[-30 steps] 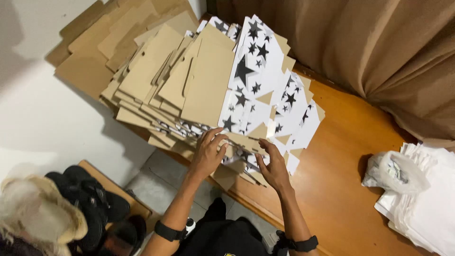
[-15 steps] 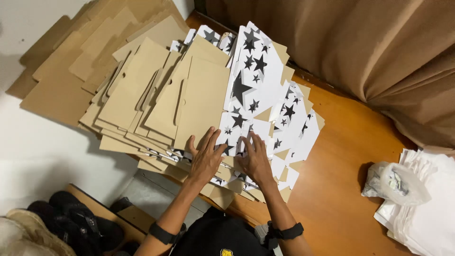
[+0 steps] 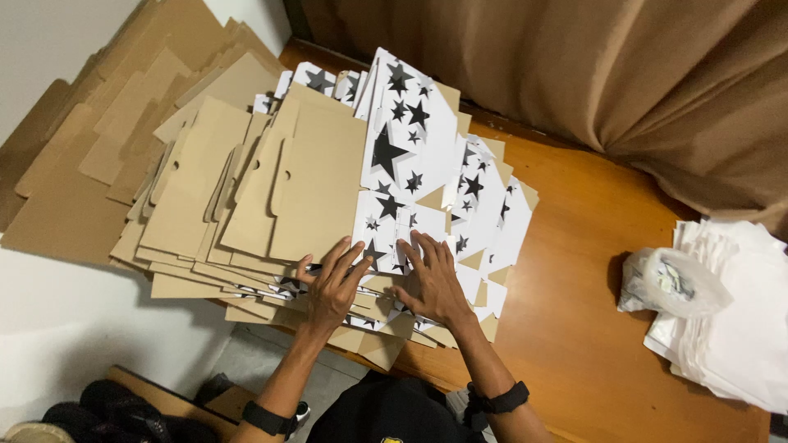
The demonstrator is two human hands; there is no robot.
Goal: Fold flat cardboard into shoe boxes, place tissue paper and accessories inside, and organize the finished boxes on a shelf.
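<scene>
my left hand and right hand lie flat, fingers spread, gripping nothing, pressing the star-printed flat box atop the cardboard stack on the wooden table; every piece looks unfolded yet

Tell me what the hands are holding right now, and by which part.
Nothing is gripped. The left hand and right hand lie flat, palms down, on the near edge of the stack of star-printed cardboard sheets, fingers spread.
</scene>
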